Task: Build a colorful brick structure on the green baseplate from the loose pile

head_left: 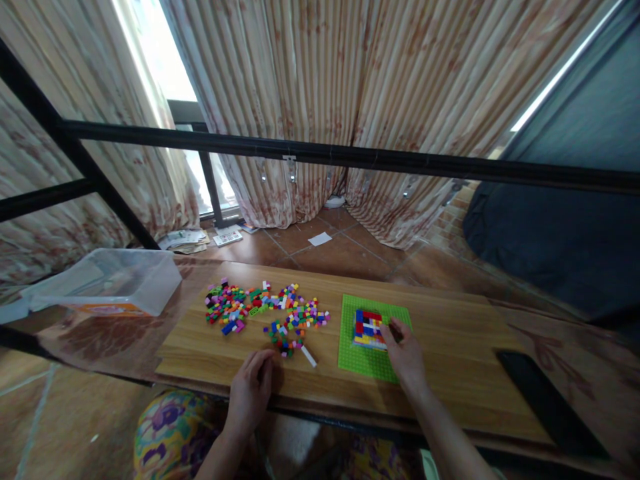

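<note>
The right hand touches with pinched fingertips the small brick block on the green baseplate, while the left hand rests loosely curled, holding nothing, near the loose bricks.

Bright bricks on pale wood

A lime-green studded plastic baseplate carries a square block of red, blue, yellow and black bricks; the scattered pile of small plastic bricks mixes green, pink, blue, red and white on the light-brown wood-grain board, beneath beige curtains blotched rust-red.
</note>
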A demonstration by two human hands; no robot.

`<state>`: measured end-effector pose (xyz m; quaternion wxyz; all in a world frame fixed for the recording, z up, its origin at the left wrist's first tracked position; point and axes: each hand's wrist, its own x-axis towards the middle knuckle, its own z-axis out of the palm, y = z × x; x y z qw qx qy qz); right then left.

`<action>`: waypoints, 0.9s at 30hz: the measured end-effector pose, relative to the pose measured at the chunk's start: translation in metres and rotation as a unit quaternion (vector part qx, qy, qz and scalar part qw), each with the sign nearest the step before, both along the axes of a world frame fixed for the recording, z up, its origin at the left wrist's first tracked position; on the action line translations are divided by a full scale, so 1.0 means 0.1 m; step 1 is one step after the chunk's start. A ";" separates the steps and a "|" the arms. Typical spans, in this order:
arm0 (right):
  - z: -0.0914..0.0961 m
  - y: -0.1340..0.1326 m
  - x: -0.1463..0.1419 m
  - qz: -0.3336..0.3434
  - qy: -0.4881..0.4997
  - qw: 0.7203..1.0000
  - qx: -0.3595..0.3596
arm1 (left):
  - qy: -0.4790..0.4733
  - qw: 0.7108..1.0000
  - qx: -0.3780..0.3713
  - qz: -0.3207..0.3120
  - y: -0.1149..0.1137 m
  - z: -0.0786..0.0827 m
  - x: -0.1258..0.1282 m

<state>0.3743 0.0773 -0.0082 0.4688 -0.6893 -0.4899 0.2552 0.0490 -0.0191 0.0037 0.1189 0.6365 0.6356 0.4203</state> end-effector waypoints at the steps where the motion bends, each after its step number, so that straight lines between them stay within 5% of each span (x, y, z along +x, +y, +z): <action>1: 0.00 0.00 -0.01 -0.001 -0.004 1.000 -0.005 | 0.000 1.000 -0.001 -0.001 0.00 0.00 0.00; 15: 0.01 0.08 0.01 -0.018 0.146 0.989 -0.031 | -0.005 1.000 -0.002 0.007 -0.02 0.00 0.02; 27: 0.07 0.07 0.07 0.003 0.091 0.991 -0.100 | -0.044 0.999 -0.016 0.009 -0.02 -0.05 0.05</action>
